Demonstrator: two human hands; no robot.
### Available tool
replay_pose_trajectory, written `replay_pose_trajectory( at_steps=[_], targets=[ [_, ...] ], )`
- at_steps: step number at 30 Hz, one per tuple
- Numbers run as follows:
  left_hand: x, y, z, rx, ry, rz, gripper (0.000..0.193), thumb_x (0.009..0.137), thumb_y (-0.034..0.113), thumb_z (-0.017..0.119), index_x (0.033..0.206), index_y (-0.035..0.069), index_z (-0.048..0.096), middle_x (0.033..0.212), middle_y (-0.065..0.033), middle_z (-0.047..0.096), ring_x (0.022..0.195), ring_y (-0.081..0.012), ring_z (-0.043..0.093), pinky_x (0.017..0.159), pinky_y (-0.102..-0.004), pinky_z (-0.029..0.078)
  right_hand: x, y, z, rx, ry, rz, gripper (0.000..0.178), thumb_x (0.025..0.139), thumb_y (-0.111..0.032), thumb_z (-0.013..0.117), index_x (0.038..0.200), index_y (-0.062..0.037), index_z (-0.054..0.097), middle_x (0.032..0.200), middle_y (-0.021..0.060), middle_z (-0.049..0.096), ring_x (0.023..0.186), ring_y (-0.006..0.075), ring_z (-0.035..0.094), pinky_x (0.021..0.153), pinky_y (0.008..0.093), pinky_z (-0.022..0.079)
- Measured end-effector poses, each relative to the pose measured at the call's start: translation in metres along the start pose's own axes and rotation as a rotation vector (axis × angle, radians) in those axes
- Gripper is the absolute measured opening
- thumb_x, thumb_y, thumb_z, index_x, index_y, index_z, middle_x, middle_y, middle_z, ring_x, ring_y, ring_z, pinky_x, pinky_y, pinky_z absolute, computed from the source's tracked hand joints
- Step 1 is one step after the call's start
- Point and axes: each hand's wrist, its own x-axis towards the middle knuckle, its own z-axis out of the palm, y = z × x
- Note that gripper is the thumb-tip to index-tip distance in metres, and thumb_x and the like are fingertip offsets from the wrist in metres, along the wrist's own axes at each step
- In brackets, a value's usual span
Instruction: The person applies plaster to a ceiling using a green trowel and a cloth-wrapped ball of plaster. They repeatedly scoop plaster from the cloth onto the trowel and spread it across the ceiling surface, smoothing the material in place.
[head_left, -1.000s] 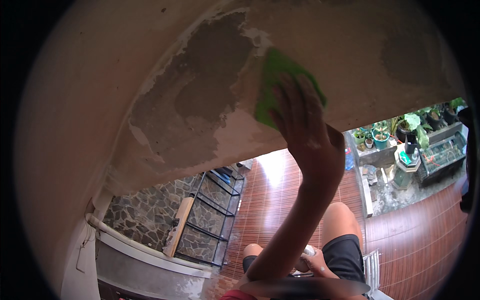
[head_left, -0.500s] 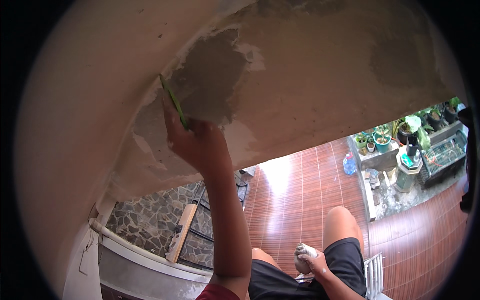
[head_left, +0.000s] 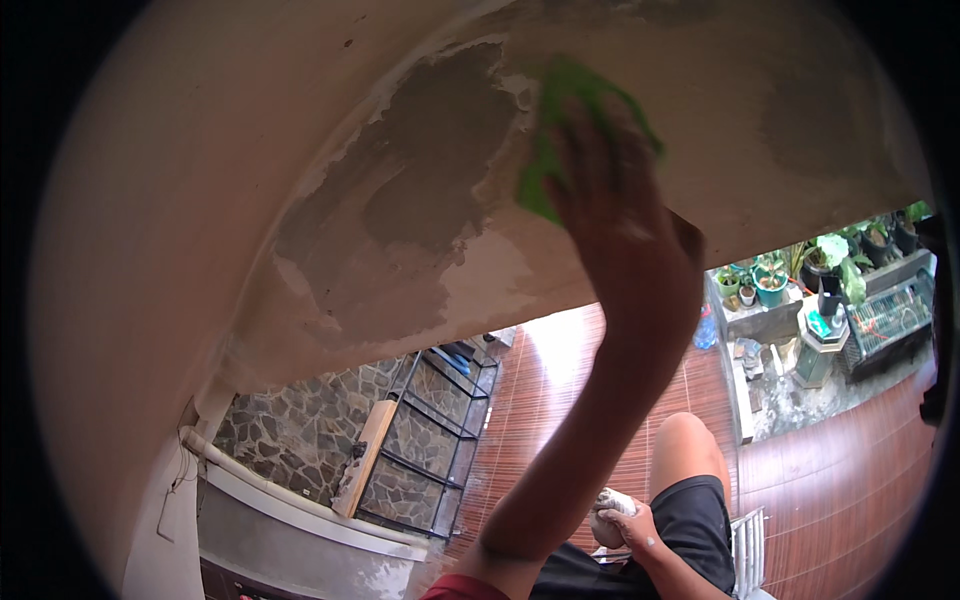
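My left hand [head_left: 610, 200] is raised against the sloping plaster surface overhead, its fingers spread behind a thin green spreader [head_left: 545, 165]. Motion blurs the spreader, which lies broad side toward me over the plaster, right of a darker grey patch [head_left: 420, 150] with ragged pale edges. Low in front of my lap, my right hand [head_left: 637, 528] is closed around a pale, putty-smeared lump [head_left: 610, 505]. Whether it is a bag or a solid piece I cannot tell.
Below are a brown striped tiled floor [head_left: 560, 400] and stone paving [head_left: 280, 440] under a black metal frame [head_left: 430, 470]. A wooden board [head_left: 365, 455] leans there. Potted plants [head_left: 770, 280] and a dark green crate [head_left: 890, 310] stand at right. White slats [head_left: 748, 550] show beside my leg.
My left hand has swung right with the green spreader, away from the left edge of the grey patch. The spreader has turned from edge-on to broad side. My right hand stays put.
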Motion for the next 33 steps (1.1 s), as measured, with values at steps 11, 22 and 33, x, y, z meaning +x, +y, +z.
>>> replay_pose_trajectory(
  at_steps=[11, 22, 33],
  targets=[
    [-0.030, -0.033, -0.081, 0.095, 0.073, -0.003, 0.063, 0.078, -0.004, 0.041, 0.141, -0.003, 0.042, 0.136, -0.0262, 0.051, 0.123, -0.0371, 0.055, 0.101, -0.0492, 0.047, -0.003, -0.012, -0.009, 0.053, 0.035, -0.043, 0.038, 0.075, -0.001, 0.076, 0.111, 0.0029, 0.064, 0.099, 0.0085, 0.070, 0.087, 0.0147, 0.067, 0.079, 0.0280, 0.054],
    [0.015, -0.028, 0.018, 0.351, 0.161, 0.001, 0.068, 0.069, -0.006, 0.053, 0.137, -0.005, 0.043, 0.143, -0.0299, 0.041, 0.133, -0.0443, 0.041, 0.110, -0.0566, 0.031, -0.001, -0.006, -0.003, -0.058, 0.035, 0.011, 0.035, 0.075, -0.001, 0.074, 0.109, 0.0033, 0.065, 0.098, 0.0089, 0.070, 0.084, 0.0138, 0.066, 0.077, 0.0271, 0.054],
    [-0.049, -0.002, -0.030, -0.045, -0.278, 0.204, 0.084, 0.063, -0.008, 0.058, 0.144, 0.001, 0.038, 0.153, -0.0203, 0.034, 0.143, -0.0381, 0.028, 0.115, -0.0644, 0.010, -0.008, -0.020, -0.005, -0.001, 0.048, -0.013, 0.036, 0.074, -0.002, 0.074, 0.109, 0.0011, 0.065, 0.097, 0.0077, 0.069, 0.085, 0.0147, 0.067, 0.077, 0.0274, 0.054]
  ],
)
